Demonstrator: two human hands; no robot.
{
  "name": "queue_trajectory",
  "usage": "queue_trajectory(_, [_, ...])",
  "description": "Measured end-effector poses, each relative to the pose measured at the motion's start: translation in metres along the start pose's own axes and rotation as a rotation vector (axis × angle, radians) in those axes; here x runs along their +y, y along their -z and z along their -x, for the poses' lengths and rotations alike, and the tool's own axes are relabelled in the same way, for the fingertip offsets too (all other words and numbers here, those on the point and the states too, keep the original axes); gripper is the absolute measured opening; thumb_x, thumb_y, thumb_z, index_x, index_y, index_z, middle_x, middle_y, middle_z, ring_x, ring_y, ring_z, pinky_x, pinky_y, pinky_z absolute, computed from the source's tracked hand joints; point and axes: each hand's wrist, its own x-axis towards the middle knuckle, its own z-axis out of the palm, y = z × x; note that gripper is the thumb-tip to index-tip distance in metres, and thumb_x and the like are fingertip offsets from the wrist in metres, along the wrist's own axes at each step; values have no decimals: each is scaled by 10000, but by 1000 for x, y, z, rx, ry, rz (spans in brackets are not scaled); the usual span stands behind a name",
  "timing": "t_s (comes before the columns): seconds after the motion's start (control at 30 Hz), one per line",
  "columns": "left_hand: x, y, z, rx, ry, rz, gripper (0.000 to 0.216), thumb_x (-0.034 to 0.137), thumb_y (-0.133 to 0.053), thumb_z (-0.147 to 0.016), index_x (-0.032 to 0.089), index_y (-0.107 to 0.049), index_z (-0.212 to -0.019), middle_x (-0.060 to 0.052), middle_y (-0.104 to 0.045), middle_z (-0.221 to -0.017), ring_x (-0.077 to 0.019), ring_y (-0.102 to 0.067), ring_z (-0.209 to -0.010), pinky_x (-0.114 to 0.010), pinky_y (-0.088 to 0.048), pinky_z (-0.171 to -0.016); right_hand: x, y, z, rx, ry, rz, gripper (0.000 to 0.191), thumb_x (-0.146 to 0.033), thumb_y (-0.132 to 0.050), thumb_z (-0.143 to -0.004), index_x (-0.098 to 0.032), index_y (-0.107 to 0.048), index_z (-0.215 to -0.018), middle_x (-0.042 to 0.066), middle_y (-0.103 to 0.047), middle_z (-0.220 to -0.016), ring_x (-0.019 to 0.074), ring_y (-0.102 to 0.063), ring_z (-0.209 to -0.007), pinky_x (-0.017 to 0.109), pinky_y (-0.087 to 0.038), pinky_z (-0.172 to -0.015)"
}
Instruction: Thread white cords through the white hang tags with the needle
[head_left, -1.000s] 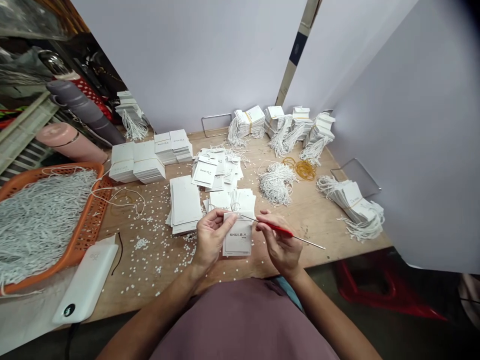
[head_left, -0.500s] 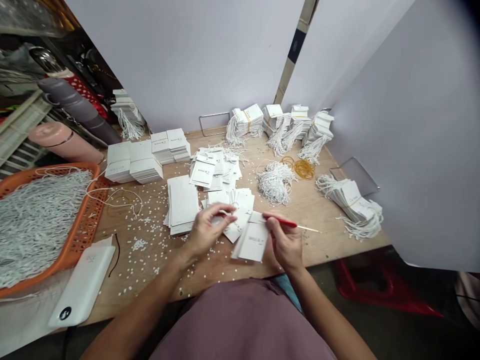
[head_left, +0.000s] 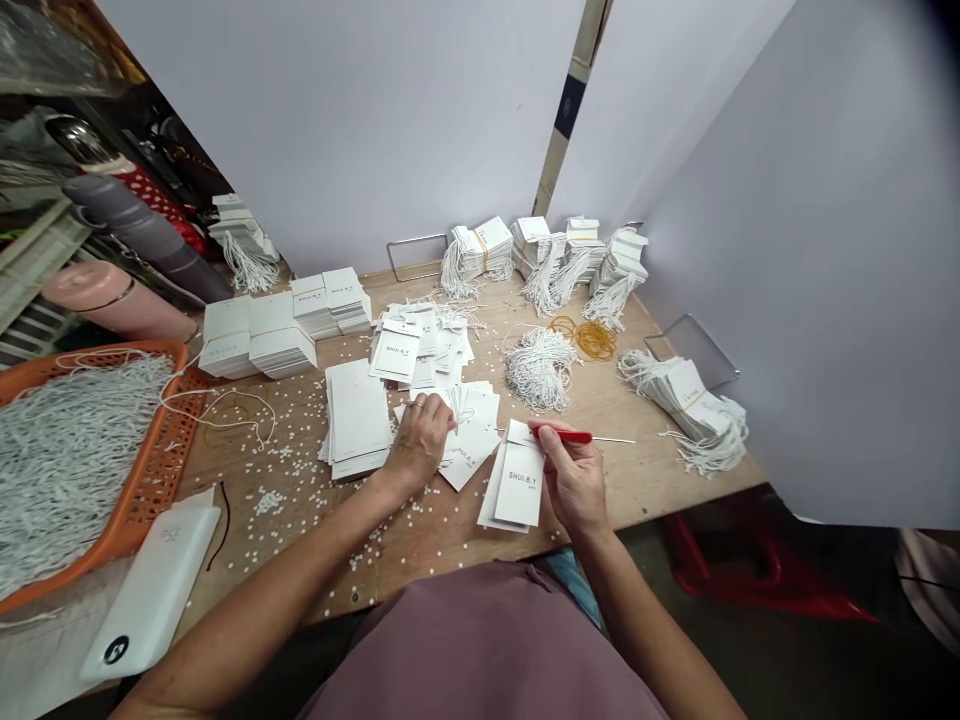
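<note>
An orange basket (head_left: pixel 161 455) of white strings sits far left. The left hand (head_left: pixel 420 440) presses flat on loose tags (head_left: pixel 469 445) on the surface (head_left: pixel 420 530). The right hand (head_left: pixel 574 480) pinches a red hook tool (head_left: pixel 574 436) and a tag stack (head_left: pixel 517 485) reading "SHUI.B.Y".

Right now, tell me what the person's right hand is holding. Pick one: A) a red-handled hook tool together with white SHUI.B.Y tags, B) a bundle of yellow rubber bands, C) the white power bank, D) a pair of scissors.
A: the right hand grips the red-handled hook tool, its metal tip pointing right, and pinches the white tags printed SHUI.B.Y; the rubber bands and power bank lie untouched on the table.
</note>
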Motion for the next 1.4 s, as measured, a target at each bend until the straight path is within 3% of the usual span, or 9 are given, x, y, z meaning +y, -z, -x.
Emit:
queue_trajectory(0.2, [10,32,1,28,189,520,127,258,-443,-1010,199,-535,-946,-18,-572,-823,-170,-547,-749,-299,-436,-712,-10,-18,-9,-17,-150,-225,217,-377,-844,-742,-199,-784,-850,10,-754,-848,131,-663,-756,250,-545,-735])
queue_trajectory(0.3, [22,46,2,57,221,589,124,297,-486,-1002,205,-545,-943,-2,-559,-814,-148,-526,-726,-272,-416,-688,-4,-29,-20,-28,-267,-364,256,-347,-883,-694,-168,-772,-838,21,-764,-827,138,-686,-731,253,-572,-745])
queue_trajectory(0.43, [30,47,3,50,213,609,111,289,-513,-991,201,-557,-940,-1,-563,-824,-137,-514,-731,-257,-403,-682,5,-37,-30,-102,-406,-459,299,-343,-898,-673,-150,-752,-848,38,-774,-837,169,-719,-717,269,-599,-680])
queue_trajectory(0.63, [27,42,-4,76,325,845,120,300,-609,-927,183,-598,-900,-8,-576,-839,-135,-521,-763,-249,-421,-708,-6,-44,-23,-328,-416,-393,300,-421,-840,-743,-169,-726,-861,29,-756,-758,207,-742,-675,313,-609,-639])
queue_trajectory(0.8, [22,65,-13,188,408,1236,188,267,-785,-763,179,-668,-881,-10,-598,-853,-122,-540,-767,-238,-460,-729,-25,-37,-21,-205,-334,-346,270,-426,-840,-734,-195,-736,-828,10,-749,-742,211,-749,-713,327,-611,-704])
queue_trajectory(0.9, [21,80,-15,243,404,1259,149,276,-797,-762,167,-701,-796,-6,-597,-750,-113,-527,-697,-232,-462,-693,-42,-29,-22,-113,-192,-248,282,-461,-821,-745,-208,-745,-844,24,-761,-785,218,-734,-753,355,-605,-738])
queue_trajectory(1.0, [26,83,-15,244,437,1275,156,265,-816,-746,166,-729,-829,-17,-640,-789,-116,-559,-720,-236,-482,-715,-56,-30,-18,-104,-65,-172,289,-486,-808,-748,-225,-753,-859,26,-759,-834,205,-706,-787,342,-586,-735])
queue_trajectory(1.23, [54,74,-11,139,361,1085,143,276,-775,-810,204,-802,-930,-63,-739,-909,-175,-636,-841,-280,-518,-753,-48,-52,-6,-168,-94,-138,231,-437,-797,-769,-217,-763,-828,10,-717,-807,143,-623,-703,275,-523,-688])
queue_trajectory(1.4, [59,75,-9,180,272,887,104,290,-758,-828,188,-781,-834,-62,-716,-823,-188,-633,-790,-292,-500,-699,-41,-55,-5,-191,-80,-112,232,-445,-779,-785,-219,-769,-834,17,-704,-846,152,-607,-759,274,-509,-729])
